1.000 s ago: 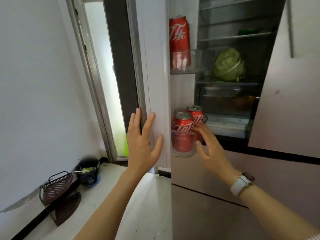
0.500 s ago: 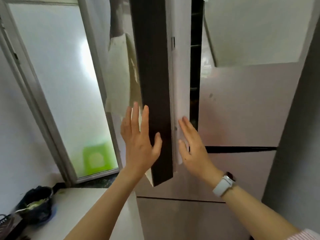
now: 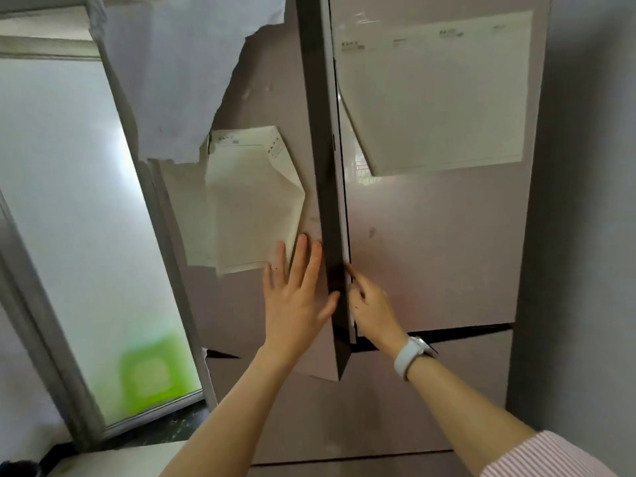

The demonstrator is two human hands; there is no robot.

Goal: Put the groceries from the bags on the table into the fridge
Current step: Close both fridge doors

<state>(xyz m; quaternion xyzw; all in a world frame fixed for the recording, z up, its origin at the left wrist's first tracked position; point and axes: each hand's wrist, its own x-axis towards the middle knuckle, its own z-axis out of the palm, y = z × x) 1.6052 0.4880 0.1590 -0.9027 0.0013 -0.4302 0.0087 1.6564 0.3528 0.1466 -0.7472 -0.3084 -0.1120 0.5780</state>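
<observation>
The left hand (image 3: pixel 297 297) lay flat, fingers straight, against the pinkish-beige glossy fridge door (image 3: pixel 254 321), just left of its dark edge. The right hand (image 3: pixel 373 309) reached behind that edge, its fingers hidden, so its grip could not be told.

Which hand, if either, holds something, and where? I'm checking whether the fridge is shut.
Left hand presses flat on the left fridge door; right hand touches its edge; its grip is unclear.

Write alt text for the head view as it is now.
A person's left hand presses flat on the outside of the left fridge door, which stands slightly ajar, while the right hand, a white watch on its wrist, touches the door's edge. Papers hang on both doors.
</observation>
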